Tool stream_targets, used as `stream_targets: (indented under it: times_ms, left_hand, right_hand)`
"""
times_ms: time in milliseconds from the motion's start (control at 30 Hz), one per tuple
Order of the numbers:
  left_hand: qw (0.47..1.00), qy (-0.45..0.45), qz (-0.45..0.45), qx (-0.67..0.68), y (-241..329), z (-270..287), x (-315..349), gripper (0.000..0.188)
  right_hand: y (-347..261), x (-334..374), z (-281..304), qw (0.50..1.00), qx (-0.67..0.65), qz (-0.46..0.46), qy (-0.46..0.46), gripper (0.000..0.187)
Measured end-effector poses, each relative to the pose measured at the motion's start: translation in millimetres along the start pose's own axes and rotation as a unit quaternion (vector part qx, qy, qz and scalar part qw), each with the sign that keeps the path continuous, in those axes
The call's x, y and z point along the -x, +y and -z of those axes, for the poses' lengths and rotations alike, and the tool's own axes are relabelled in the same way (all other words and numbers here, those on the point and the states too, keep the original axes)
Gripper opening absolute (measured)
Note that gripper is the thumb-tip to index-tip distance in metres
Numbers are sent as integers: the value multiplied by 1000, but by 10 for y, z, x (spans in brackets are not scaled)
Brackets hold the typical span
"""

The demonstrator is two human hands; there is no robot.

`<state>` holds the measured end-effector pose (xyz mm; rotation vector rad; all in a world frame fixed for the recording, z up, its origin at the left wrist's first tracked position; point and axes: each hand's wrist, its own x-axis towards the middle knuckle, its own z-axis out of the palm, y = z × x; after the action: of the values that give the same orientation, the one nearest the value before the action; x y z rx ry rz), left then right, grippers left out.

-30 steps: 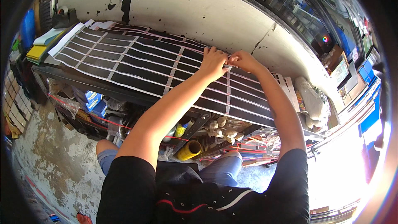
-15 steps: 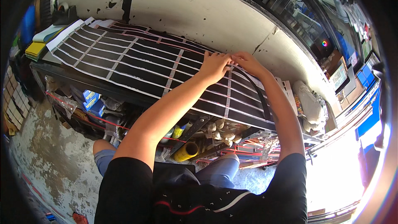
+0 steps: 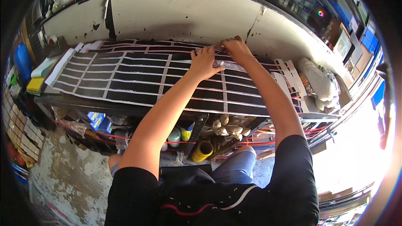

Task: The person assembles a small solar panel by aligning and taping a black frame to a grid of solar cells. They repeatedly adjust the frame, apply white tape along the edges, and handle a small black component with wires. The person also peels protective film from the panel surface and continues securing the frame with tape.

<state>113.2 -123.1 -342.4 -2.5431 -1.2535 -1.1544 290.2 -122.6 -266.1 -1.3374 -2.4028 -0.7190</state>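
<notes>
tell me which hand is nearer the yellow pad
Left: the left hand is right of the yellow pad, over the black striped sheet; the right hand is farther right.

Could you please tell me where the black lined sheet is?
In the head view, the black lined sheet stretches across the worktable from left to right, under the left hand, with a yellow stack by its left end.

Left hand [image 3: 204, 62] spread on black sheet [image 3: 138, 75] with pale grid lines; right hand [image 3: 237, 51] just beside, fingers bent, grip unclear. Sheet lies along counter [image 3: 75, 100]. Yellow tube [image 3: 202, 151] below; grey wrapped bundle [image 3: 311, 76] near sheet's right end.
</notes>
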Motion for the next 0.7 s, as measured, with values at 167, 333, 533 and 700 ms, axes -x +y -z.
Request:
stream_targets:
  times_ms: [167, 333, 533, 700]
  left_hand:
    - [979, 110, 5, 172, -94, -22, -63, 61]
    - [875, 364, 44, 315, -604, 345, -329, 34]
    - [986, -143, 62, -54, -1715, 1255, 433, 50]
    - [941, -227, 175, -178, -2004, 1319, 750, 63]
  right_hand:
    - [-146, 164, -155, 986, -131, -97, 30, 9]
    - [-120, 459, -220, 946, -320, -50, -20, 28]
    - [2, 499, -264, 920, -389, -41, -19, 19]
    - [-8, 229, -297, 965, -257, 43, -3, 14]
